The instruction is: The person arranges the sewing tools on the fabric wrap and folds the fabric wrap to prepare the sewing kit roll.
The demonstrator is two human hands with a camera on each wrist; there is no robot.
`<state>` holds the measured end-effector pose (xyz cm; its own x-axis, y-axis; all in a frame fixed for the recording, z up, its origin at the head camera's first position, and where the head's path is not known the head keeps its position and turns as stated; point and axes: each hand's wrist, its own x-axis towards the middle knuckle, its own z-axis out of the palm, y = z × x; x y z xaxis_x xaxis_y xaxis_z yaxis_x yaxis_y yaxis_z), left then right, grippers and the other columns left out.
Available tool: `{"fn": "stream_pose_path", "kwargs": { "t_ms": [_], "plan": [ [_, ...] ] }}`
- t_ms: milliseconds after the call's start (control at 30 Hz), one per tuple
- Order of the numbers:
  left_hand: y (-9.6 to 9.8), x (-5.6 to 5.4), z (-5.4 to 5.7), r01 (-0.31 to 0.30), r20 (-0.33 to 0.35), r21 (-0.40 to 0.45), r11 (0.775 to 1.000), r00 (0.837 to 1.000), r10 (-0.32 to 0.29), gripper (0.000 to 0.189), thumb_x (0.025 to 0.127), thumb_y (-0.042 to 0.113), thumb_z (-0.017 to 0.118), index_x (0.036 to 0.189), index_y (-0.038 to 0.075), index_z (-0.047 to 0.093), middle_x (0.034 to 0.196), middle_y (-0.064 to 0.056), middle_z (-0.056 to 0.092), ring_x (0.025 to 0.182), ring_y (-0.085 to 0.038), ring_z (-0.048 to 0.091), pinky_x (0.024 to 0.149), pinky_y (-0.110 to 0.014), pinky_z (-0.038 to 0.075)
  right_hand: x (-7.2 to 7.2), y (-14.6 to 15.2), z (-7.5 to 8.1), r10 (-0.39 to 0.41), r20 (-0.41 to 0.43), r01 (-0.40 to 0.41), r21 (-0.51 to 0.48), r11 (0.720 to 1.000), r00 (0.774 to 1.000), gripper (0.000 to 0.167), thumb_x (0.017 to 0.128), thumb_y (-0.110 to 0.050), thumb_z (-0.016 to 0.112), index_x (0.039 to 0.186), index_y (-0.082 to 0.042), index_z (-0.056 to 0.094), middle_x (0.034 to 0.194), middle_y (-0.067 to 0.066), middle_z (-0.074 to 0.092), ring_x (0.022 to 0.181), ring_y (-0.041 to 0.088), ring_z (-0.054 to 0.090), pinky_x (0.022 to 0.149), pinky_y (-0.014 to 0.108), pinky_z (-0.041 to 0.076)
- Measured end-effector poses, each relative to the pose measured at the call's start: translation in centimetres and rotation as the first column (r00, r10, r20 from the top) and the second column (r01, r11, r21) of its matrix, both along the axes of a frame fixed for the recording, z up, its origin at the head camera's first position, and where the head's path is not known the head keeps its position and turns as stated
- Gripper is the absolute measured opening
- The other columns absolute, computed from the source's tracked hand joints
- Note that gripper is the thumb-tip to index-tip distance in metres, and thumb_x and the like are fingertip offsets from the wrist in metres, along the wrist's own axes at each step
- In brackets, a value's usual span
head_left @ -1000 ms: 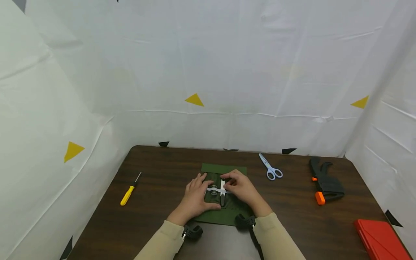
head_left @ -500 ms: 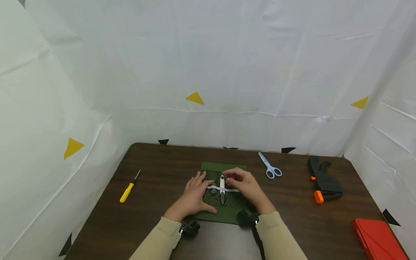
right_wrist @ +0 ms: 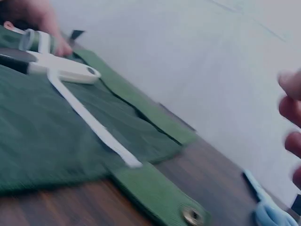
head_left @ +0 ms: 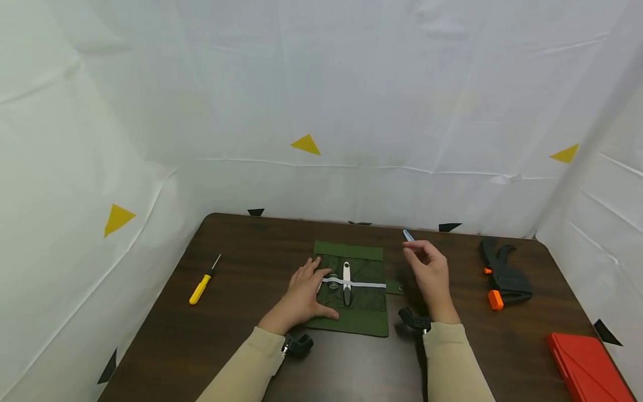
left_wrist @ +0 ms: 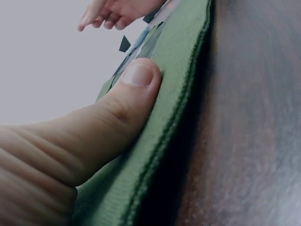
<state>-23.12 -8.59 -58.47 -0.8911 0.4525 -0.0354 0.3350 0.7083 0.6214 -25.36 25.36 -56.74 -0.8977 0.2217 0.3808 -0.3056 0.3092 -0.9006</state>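
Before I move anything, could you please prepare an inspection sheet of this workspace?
Surface: dark wood-look table.
Job's things: green cloth lies open; white band crosses a small roll and a white-handled tool; pale blue scissors lie beyond the cloth.
Clutter: yellow screwdriver at left; black-and-orange clamp and red case at right.
Left hand: rests on the cloth, fingers spread.
Right hand: near the scissors, fingers apart from them.
Cables: dark strip beside the right sleeve; cable or shadow, cannot tell.
Surroundings: white sheeting with yellow and black markers.
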Motion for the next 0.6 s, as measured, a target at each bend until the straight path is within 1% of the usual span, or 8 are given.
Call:
{"fn": "stream_pose_path", "kwargs": {
  "t_ms": [67, 167, 233, 300, 400, 467, 600],
  "plan": [
    [0.0, 0.0, 0.1, -0.006, 0.002, 0.004, 1.0, 1.0, 0.006, 0.117, 0.072, 0.056, 0.099, 0.168, 0.02, 0.043, 0.184, -0.01, 0.015, 0.173, -0.036, 0.006, 0.137, -0.066, 0.01, -0.1, 0.8, 0.0, -0.097, -0.003, 0.097, 0.038, 0.995, 0.995, 0.016, 0.103, -0.014, 0.077, 0.117, -0.007, 0.08, 0.098, 0.011, 0.071, 0.084, 0.01, 0.059, 0.069, 0.018, 0.047],
    [0.1, 0.1, 0.2, -0.014, 0.0, 0.006, 1.0, 1.0, 0.014, 0.117, 0.073, 0.057, 0.098, 0.168, 0.019, 0.042, 0.184, -0.01, 0.015, 0.173, -0.036, 0.006, 0.137, -0.066, 0.011, -0.3, 1.7, 0.1, -0.228, 0.014, 0.225, 0.101, 0.969, 0.974, 0.017, 0.102, -0.012, 0.078, 0.118, -0.005, 0.078, 0.099, 0.01, 0.069, 0.09, 0.012, 0.057, 0.077, 0.02, 0.045],
    [0.1, 0.0, 0.3, -0.02, 0.0, 0.009, 1.0, 1.0, 0.02, 0.116, 0.074, 0.057, 0.098, 0.168, 0.019, 0.042, 0.184, -0.01, 0.015, 0.173, -0.035, 0.006, 0.137, -0.066, 0.011, -0.4, 2.3, 0.1, -0.292, 0.031, 0.285, 0.145, 0.948, 0.956, 0.02, 0.101, -0.012, 0.08, 0.119, -0.003, 0.076, 0.103, 0.013, 0.068, 0.099, 0.017, 0.057, 0.085, 0.024, 0.042],
    [0.2, 0.0, 0.4, -0.027, -0.001, 0.012, 1.0, 1.0, 0.027, 0.116, 0.074, 0.057, 0.098, 0.168, 0.019, 0.042, 0.184, -0.01, 0.015, 0.173, -0.035, 0.006, 0.137, -0.066, 0.011, -0.5, 2.9, 0.0, -0.336, 0.059, 0.32, 0.185, 0.929, 0.94, 0.025, 0.1, -0.014, 0.081, 0.122, -0.003, 0.074, 0.108, 0.017, 0.067, 0.106, 0.024, 0.056, 0.088, 0.03, 0.039],
    [0.3, 0.0, 0.4, -0.035, -0.001, 0.014, 0.999, 0.999, 0.035, 0.115, 0.075, 0.057, 0.098, 0.168, 0.018, 0.042, 0.184, -0.01, 0.016, 0.172, -0.035, 0.007, 0.137, -0.065, 0.011, -0.5, 3.6, -0.2, -0.373, 0.122, 0.334, 0.252, 0.908, 0.92, 0.033, 0.1, -0.021, 0.081, 0.127, -0.003, 0.072, 0.114, 0.022, 0.066, 0.117, 0.036, 0.054, 0.091, 0.038, 0.037],
    [0.3, 0.1, 0.4, -0.042, 0.001, 0.02, 0.999, 0.999, 0.042, 0.115, 0.076, 0.056, 0.098, 0.168, 0.018, 0.042, 0.184, -0.01, 0.016, 0.172, -0.035, 0.008, 0.137, -0.065, 0.011, -0.4, 3.9, -0.3, -0.384, 0.178, 0.325, 0.288, 0.901, 0.906, 0.039, 0.101, -0.027, 0.081, 0.131, -0.004, 0.071, 0.118, 0.022, 0.065, 0.12, 0.039, 0.052, 0.092, 0.043, 0.037],
    [0.4, 0.2, 0.0, -0.057, -0.003, 0.029, 0.998, 0.998, 0.058, 0.115, 0.077, 0.056, 0.097, 0.169, 0.017, 0.04, 0.184, -0.01, 0.016, 0.173, -0.035, 0.008, 0.136, -0.066, 0.012, -0.2, 4.1, -0.2, -0.359, 0.306, 0.255, 0.331, 0.908, 0.882, 0.051, 0.101, -0.035, 0.081, 0.139, -0.003, 0.068, 0.126, 0.024, 0.063, 0.125, 0.042, 0.05, 0.095, 0.048, 0.039]
  ]
}}
